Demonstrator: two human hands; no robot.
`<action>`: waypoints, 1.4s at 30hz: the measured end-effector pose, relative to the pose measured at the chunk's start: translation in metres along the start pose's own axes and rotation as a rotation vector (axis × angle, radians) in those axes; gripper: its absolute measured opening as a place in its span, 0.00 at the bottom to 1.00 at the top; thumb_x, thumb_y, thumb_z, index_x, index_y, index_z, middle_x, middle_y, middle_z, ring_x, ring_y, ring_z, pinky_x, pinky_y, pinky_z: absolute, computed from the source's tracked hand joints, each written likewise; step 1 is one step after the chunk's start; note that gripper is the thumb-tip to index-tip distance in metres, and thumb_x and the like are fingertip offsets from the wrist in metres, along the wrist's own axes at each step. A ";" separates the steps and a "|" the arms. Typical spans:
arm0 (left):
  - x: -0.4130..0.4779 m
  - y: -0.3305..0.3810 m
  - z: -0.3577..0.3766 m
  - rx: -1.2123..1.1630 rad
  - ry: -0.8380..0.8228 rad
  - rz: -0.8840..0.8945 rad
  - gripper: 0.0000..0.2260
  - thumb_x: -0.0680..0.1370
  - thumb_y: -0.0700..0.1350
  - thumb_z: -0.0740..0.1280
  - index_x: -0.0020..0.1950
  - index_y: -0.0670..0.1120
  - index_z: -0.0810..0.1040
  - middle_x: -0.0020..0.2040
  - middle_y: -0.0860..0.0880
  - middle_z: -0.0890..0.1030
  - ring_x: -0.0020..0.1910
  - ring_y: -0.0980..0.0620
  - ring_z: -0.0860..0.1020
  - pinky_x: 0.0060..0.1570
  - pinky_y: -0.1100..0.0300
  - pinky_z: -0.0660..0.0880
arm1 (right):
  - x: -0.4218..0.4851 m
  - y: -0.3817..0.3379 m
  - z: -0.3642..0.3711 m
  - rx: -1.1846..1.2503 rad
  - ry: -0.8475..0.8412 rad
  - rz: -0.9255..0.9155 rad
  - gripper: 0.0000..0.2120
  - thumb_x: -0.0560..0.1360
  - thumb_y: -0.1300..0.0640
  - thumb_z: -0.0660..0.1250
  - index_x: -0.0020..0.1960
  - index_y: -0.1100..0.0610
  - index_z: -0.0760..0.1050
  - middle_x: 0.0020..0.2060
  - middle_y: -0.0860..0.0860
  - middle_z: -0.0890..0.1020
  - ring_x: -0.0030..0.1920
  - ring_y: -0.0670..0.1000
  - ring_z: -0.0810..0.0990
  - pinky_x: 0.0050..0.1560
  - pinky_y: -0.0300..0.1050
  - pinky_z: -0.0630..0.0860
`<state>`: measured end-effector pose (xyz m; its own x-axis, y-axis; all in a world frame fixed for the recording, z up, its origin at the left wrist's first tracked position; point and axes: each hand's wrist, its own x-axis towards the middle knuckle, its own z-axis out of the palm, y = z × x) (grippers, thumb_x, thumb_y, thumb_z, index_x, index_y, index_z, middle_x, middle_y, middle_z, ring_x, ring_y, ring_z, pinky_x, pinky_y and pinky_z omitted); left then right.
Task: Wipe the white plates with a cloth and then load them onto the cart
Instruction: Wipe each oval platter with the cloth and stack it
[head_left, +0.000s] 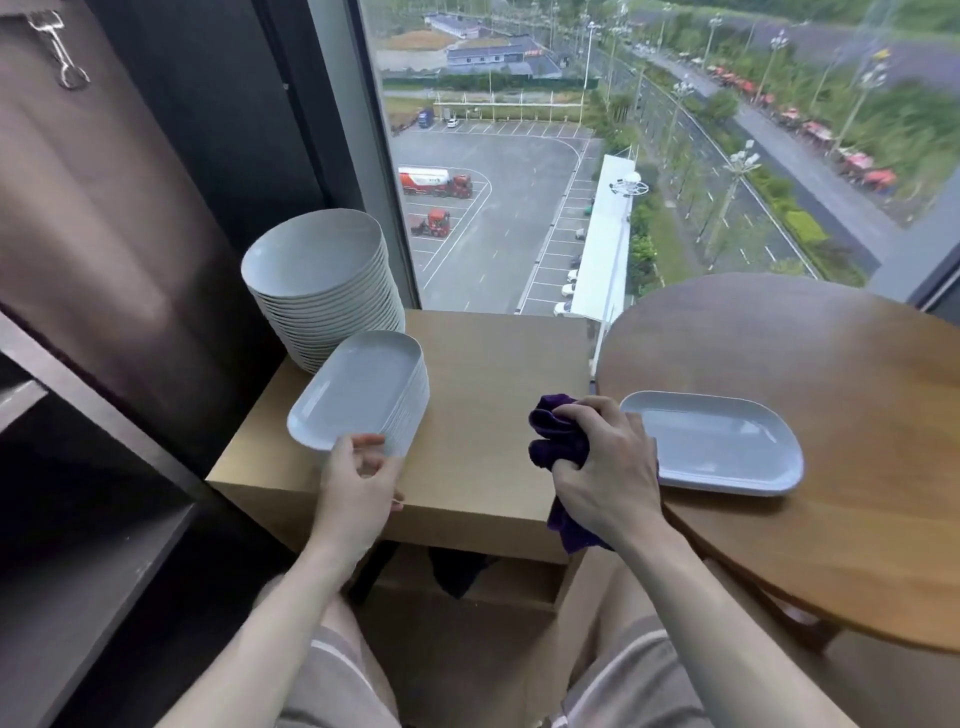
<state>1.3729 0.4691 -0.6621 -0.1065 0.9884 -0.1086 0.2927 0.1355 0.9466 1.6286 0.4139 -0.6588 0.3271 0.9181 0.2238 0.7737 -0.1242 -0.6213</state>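
The person sat facing a tall window (623, 156), knees under a low square wooden stand (483, 395); a round wooden table (831, 364) stood just beside it on the right. The right hand (605, 467) was closed tight around a bunched purple cloth (556, 441), a loose tail of the fabric hanging down below the wrist; this hand hovered over the gap between the stand and the table. Just to its right, a single white rectangular plate (727, 447) lay flat on the round table, its near-left corner hidden behind the hand. The left hand (358, 478) reached toward a stack of white rectangular plates (363, 395) on the stand, fingers loosely curled and parted, thumb and forefinger at the near edge of the top plate; whether they were actually gripping it could not be told. Behind that stack, against the dark wall, stood a taller stack of round white plates (322, 280). Dark shelving (78, 467) filled the left side.
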 end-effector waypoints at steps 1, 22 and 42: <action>-0.004 0.007 0.018 0.011 -0.081 0.009 0.08 0.81 0.41 0.68 0.57 0.51 0.75 0.47 0.43 0.81 0.33 0.53 0.82 0.37 0.56 0.82 | 0.001 0.005 -0.007 0.006 0.012 0.011 0.26 0.66 0.59 0.67 0.63 0.46 0.78 0.62 0.41 0.76 0.60 0.51 0.69 0.58 0.49 0.63; 0.001 0.066 0.249 0.690 -0.841 0.261 0.60 0.69 0.58 0.81 0.85 0.44 0.42 0.86 0.48 0.46 0.84 0.49 0.47 0.82 0.52 0.50 | -0.008 0.147 -0.084 -0.049 0.104 0.478 0.36 0.75 0.37 0.68 0.79 0.47 0.63 0.74 0.50 0.65 0.73 0.57 0.64 0.74 0.57 0.62; 0.016 0.029 0.255 0.440 -0.850 0.307 0.59 0.54 0.71 0.76 0.80 0.59 0.54 0.58 0.70 0.60 0.60 0.70 0.56 0.65 0.64 0.57 | 0.031 0.142 -0.071 -0.409 0.046 0.581 0.31 0.75 0.38 0.66 0.74 0.46 0.64 0.69 0.53 0.69 0.68 0.61 0.68 0.67 0.59 0.65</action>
<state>1.6220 0.5067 -0.7140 0.6961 0.6827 -0.2223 0.5368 -0.2893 0.7925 1.7870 0.3979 -0.6866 0.7641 0.6447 -0.0207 0.6058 -0.7283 -0.3202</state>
